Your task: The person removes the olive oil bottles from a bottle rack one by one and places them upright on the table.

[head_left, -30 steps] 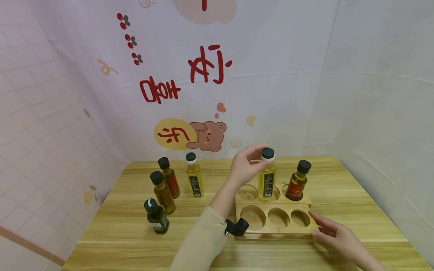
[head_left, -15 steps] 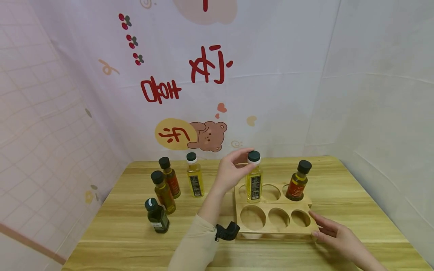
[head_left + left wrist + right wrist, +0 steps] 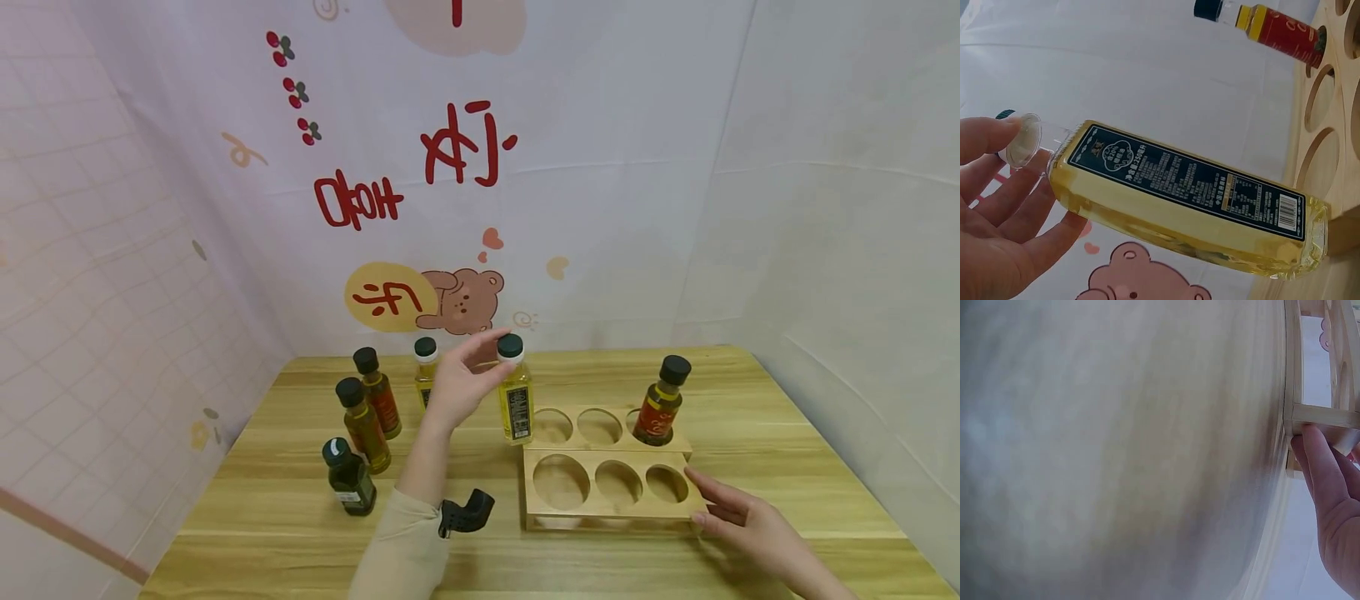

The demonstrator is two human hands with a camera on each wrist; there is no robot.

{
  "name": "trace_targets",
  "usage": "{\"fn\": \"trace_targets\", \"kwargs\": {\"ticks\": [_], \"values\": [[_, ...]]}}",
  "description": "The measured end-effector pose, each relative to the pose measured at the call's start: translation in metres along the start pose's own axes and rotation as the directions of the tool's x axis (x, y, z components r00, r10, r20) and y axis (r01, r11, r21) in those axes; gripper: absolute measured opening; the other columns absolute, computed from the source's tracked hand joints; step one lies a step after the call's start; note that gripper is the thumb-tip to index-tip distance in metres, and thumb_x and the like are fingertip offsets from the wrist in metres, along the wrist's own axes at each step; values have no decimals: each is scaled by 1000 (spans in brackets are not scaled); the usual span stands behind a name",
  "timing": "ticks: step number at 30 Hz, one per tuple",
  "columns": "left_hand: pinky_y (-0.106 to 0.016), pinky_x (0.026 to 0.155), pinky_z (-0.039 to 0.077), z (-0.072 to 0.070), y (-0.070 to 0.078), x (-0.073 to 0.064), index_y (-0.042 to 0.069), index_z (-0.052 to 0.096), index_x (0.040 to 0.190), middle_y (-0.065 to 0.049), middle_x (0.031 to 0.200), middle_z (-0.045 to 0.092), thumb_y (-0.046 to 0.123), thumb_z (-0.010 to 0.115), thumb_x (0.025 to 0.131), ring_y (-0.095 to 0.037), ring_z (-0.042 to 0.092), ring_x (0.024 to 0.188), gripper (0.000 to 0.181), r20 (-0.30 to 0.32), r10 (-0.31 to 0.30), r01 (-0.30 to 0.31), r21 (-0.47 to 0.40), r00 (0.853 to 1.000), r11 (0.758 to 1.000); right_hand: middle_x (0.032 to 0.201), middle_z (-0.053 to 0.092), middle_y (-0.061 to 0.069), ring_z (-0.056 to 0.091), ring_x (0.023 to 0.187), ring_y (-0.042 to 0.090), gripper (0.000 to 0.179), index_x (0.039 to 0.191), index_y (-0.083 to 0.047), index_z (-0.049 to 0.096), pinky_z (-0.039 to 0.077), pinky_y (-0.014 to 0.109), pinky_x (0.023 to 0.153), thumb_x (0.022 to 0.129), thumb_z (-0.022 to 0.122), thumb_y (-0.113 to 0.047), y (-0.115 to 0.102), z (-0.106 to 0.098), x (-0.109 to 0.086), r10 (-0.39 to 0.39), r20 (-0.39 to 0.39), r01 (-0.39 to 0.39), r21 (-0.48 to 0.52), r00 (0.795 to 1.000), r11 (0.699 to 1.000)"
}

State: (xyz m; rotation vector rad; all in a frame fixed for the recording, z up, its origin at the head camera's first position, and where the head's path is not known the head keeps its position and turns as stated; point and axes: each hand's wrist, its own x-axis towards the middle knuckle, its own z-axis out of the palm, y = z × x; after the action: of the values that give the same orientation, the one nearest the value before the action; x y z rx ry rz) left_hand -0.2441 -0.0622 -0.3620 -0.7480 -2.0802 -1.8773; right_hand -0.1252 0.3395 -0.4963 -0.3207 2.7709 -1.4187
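My left hand (image 3: 459, 385) pinches a bottle of yellow oil (image 3: 517, 407) near its dark green cap, thumb and fingers around the white collar. In the left wrist view the oil bottle (image 3: 1191, 200) shows a dark printed label and barcode. It hangs upright just left of a two-tier wooden bottle rack (image 3: 596, 508) with round holes. My right hand (image 3: 742, 521) rests against the rack's right front corner. Its fingers (image 3: 1322, 462) lie along the end panel of the rack (image 3: 1325, 415). A red-labelled bottle (image 3: 656, 414) stands in the rear right hole.
Left of the hand stand two more black-capped bottles with red labels (image 3: 363, 429) (image 3: 383, 404), a small dark green bottle (image 3: 351, 483) and another yellow oil bottle (image 3: 424, 379) partly hidden by the left hand. A printed white cloth (image 3: 615, 208) hangs behind the wooden table (image 3: 262, 500).
My left hand has carried the oil bottle leftward, from over the rear middle hole past the rear left one to beside the rack. The right hand has stayed at the corner.
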Motion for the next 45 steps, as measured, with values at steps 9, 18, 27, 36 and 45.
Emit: {"fn": "trace_targets", "kwargs": {"ticks": [9,18,27,36,45], "values": [[-44,94,53,-27,-3,-11,7,66,129,-13,116,69,2,75,87,-25,66,104,43,-41,-19,20,18,999,1000,141,43,30,57,103,-6,60,145,3,46,55,19,79,93,70,-16,1,0,0,6,4,-6,3,1000,1000],[-45,94,52,-47,-15,-27,3,66,128,-17,114,69,2,75,87,-29,65,104,42,-55,-73,74,29,996,997,144,42,29,55,104,-7,62,146,3,45,54,19,80,94,70,-18,2,-1,1,34,25,-34,11,999,999],[-38,93,52,-69,-19,-42,7,67,129,-12,119,69,5,76,87,-23,66,105,43,-79,-151,157,83,985,984,146,40,29,54,104,-8,62,147,2,43,54,19,81,95,69,-19,-2,-2,1,61,44,-62,29,997,998],[-31,88,54,-89,-22,-52,8,65,131,-13,120,68,7,76,88,-26,64,108,45,-106,-177,189,121,978,974,146,40,28,54,104,-8,63,147,2,43,54,19,81,95,69,-20,-1,-1,1,67,43,-68,25,997,997],[-33,85,56,-98,-26,-56,12,67,130,-11,119,68,6,76,88,-24,65,106,44,-91,-169,181,137,981,974,146,39,27,54,105,-9,63,148,0,43,53,19,81,95,69,-21,-1,-1,1,76,43,-77,17,996,997]]}}
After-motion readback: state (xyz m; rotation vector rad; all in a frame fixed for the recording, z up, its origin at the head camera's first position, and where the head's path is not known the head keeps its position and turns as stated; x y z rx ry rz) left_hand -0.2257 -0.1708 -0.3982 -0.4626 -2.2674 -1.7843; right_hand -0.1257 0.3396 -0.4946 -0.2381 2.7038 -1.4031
